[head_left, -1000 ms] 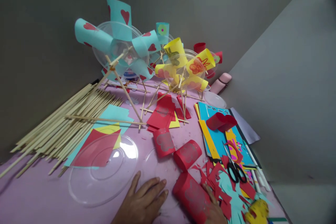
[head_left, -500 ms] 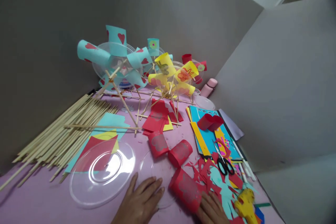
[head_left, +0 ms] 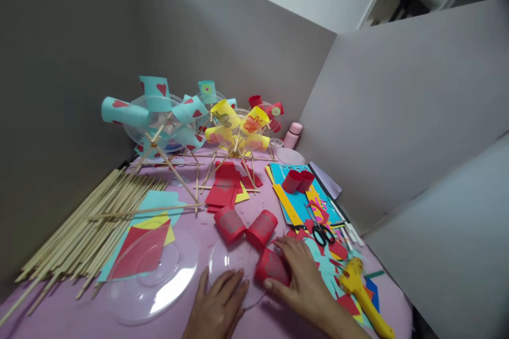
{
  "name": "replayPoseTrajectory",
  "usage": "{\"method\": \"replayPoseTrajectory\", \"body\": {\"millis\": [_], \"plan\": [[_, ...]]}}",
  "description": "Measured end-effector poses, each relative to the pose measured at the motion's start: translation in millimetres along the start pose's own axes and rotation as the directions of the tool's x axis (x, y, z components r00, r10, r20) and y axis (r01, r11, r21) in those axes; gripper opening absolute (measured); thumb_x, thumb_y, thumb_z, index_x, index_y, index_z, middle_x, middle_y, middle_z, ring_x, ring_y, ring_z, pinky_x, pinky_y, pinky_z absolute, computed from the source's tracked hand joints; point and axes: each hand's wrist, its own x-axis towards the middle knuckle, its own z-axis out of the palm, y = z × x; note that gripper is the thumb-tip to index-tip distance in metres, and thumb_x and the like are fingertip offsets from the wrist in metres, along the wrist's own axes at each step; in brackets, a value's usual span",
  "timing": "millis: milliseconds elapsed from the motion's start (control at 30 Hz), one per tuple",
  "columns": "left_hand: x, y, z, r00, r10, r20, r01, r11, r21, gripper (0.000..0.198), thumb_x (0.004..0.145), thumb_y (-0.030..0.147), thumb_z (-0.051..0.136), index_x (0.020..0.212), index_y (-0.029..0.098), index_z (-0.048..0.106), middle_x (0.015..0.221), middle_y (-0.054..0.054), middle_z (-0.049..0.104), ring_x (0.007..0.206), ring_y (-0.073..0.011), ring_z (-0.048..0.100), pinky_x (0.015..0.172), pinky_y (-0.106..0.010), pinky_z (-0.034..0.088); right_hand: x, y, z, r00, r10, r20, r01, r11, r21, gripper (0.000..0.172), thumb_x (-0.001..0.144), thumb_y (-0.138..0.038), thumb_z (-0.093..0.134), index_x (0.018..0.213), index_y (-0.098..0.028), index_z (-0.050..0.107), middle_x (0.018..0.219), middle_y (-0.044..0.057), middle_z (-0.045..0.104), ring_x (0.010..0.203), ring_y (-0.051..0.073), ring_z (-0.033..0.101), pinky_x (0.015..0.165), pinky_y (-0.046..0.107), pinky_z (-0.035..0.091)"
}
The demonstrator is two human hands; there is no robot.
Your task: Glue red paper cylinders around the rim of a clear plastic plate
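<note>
My left hand (head_left: 220,299) lies palm down with fingers apart on the near edge of a clear plastic disc (head_left: 233,265). Red paper rolls sit around that disc: one (head_left: 230,224) at its top, one (head_left: 261,229) at its upper right and one (head_left: 272,267) at its right side. My right hand (head_left: 300,275) is closed round the right-hand roll, thumb at the near end and fingers at the far end. A bigger clear lid (head_left: 186,280) lies to the left, partly over red, yellow and light blue paper sheets (head_left: 143,246).
Bamboo sticks (head_left: 79,228) are piled at left. Paper wheels on stick stands (head_left: 155,143) fill the back. Black-handled scissors (head_left: 323,234), paper scraps (head_left: 324,270) and a yellow glue gun (head_left: 363,296) lie at right. A pink bottle (head_left: 293,135) stands by the wall.
My right hand has come up over the right-hand red roll and closed round it; the roll now sits more upright against the disc. The camera view has shifted. My left hand stays on the disc.
</note>
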Motion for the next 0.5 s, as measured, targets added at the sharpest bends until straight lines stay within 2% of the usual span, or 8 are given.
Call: {"method": "replayPoseTrajectory", "body": {"millis": [133, 333, 400, 500], "plan": [[-3, 3, 5.1, 0.998, -0.043, -0.035, 0.043, 0.999, -0.01, 0.031, 0.099, 0.026, 0.034, 0.113, 0.025, 0.062, 0.112, -0.002, 0.07, 0.102, -0.0184, 0.061, 0.113, -0.051, 0.0, 13, -20, -1, 0.992, 0.074, 0.099, -0.073, 0.997, -0.01, 0.07, 0.069, -0.055, 0.071, 0.123, -0.014, 0.057, 0.128, 0.018, 0.059, 0.124, 0.038, 0.047, 0.107, 0.063, 0.025], [-4, 1, 11.1, 0.998, -0.021, -0.065, 0.02, 1.0, -0.014, 0.032, 0.098, 0.025, 0.034, 0.112, 0.025, 0.062, 0.111, -0.002, 0.07, 0.1, -0.0196, 0.061, 0.112, -0.05, 0.002, 16, -28, -5, 0.985, 0.103, 0.14, -0.101, 0.995, -0.023, 0.051, 0.076, -0.043, 0.069, 0.118, -0.015, 0.061, 0.125, 0.014, 0.061, 0.121, 0.035, 0.049, 0.109, 0.06, 0.024], [-4, -1, 11.7, 0.997, -0.01, -0.076, 0.01, 1.0, 0.004, 0.03, 0.097, 0.024, 0.036, 0.111, 0.026, 0.063, 0.11, 0.0, 0.071, 0.098, -0.0195, 0.061, 0.11, -0.049, 0.008, 15, -27, -5, 0.987, 0.098, 0.128, -0.095, 0.995, -0.028, 0.054, 0.075, -0.044, 0.07, 0.12, -0.016, 0.06, 0.126, 0.014, 0.06, 0.12, 0.036, 0.05, 0.108, 0.061, 0.025], [-2, -7, 9.5, 0.995, 0.04, -0.096, -0.033, 0.997, 0.069, 0.028, 0.094, 0.022, 0.041, 0.108, 0.028, 0.064, 0.107, 0.002, 0.072, 0.094, -0.0179, 0.062, 0.101, -0.043, 0.025, 12, -17, -6, 0.993, 0.084, 0.08, -0.081, 0.996, -0.046, 0.061, 0.077, -0.048, 0.066, 0.126, -0.013, 0.054, 0.13, 0.017, 0.058, 0.121, 0.037, 0.05, 0.104, 0.063, 0.031]]}}
